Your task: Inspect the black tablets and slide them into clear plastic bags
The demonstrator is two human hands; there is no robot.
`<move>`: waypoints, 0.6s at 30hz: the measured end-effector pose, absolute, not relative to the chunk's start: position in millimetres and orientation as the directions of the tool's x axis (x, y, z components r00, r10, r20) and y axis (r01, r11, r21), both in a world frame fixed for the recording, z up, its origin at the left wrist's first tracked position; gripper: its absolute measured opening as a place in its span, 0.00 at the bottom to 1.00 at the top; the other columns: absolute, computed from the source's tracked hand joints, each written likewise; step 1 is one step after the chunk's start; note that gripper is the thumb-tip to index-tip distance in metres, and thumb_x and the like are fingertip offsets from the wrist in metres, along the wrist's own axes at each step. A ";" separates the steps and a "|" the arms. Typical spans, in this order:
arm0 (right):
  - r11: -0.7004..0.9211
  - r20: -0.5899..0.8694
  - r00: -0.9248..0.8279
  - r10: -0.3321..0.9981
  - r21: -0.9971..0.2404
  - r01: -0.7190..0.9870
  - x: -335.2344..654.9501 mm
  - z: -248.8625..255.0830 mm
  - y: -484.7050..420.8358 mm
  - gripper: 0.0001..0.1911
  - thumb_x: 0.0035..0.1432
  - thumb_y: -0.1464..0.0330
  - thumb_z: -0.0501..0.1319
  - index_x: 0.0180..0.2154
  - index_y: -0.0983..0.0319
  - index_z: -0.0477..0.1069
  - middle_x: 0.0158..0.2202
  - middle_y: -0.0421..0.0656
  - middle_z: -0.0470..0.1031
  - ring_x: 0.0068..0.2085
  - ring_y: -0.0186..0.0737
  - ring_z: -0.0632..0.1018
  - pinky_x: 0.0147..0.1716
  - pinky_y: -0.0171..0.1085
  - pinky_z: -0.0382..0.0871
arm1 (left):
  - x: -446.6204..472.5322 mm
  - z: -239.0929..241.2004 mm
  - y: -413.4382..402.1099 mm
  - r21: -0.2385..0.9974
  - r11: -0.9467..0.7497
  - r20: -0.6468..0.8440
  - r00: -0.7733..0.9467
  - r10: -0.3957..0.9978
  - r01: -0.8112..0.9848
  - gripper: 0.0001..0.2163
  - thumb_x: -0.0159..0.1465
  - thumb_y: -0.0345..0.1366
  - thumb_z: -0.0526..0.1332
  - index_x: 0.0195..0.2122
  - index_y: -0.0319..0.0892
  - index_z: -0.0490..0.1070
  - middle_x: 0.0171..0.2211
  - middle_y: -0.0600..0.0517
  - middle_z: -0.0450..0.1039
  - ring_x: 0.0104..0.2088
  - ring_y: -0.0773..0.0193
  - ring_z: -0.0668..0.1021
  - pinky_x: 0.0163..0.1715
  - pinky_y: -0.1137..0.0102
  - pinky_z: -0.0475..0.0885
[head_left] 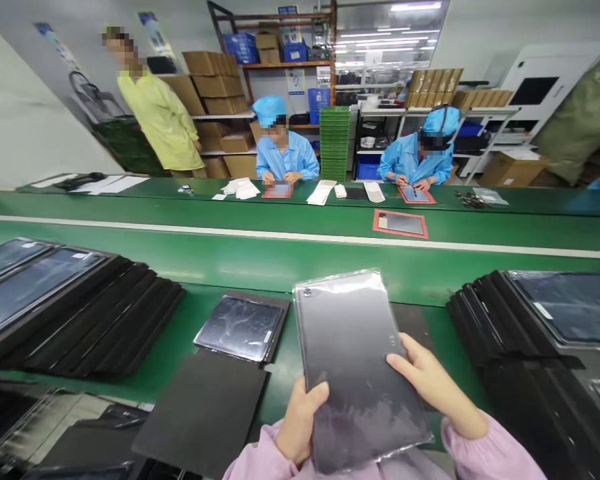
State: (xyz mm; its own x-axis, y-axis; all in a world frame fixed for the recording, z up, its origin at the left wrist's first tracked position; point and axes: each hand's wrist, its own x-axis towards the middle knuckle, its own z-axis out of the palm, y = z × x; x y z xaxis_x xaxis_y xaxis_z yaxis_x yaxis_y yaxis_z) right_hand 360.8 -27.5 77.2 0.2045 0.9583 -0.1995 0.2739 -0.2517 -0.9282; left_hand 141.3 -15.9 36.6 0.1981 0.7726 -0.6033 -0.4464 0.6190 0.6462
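Observation:
A dark grey tablet (pixel 353 360) in a clear plastic sleeve is held up before me, back side towards me, camera at its upper left. My left hand (pixel 303 417) grips its lower left edge with the thumb on the back. On the right edge, my right hand (pixel 423 373) closes round it, thumb lying on the back. Left of it, another wrapped tablet (pixel 240 327) lies screen up on a dark pad. Nearer me is a black foam sheet (pixel 205 413). Part of a dark sheet (pixel 414 323) shows behind the held tablet.
Stacks of black trays with wrapped tablets stand at left (pixel 95 320) and right (pixel 510 320). Beyond, a green conveyor (pixel 230 250) carries a device on a red mat (pixel 400 224). Two people in blue sit working across it; a person in yellow stands far left.

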 end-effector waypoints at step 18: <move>-0.646 -0.260 0.593 0.762 -0.368 0.669 352.3 4.8 0.1 0.30 0.52 0.79 0.48 0.58 0.77 0.58 0.58 0.72 0.57 0.40 0.64 0.78 0.37 0.56 0.69 | 87.6 50.9 19.1 0.693 0.617 -0.705 -0.167 0.690 -0.373 0.11 0.39 0.29 0.64 0.26 0.41 0.70 0.17 0.57 0.73 0.17 0.65 0.74 0.20 0.72 0.70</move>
State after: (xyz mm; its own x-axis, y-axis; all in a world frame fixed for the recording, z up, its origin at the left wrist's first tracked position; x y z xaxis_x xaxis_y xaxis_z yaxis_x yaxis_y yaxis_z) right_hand 352.3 0.1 4.8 0.5925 0.7623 -0.2604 0.6690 -0.6458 -0.3680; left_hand 87.6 19.1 50.9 -0.1668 0.6897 -0.7046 -0.3729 0.6174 0.6926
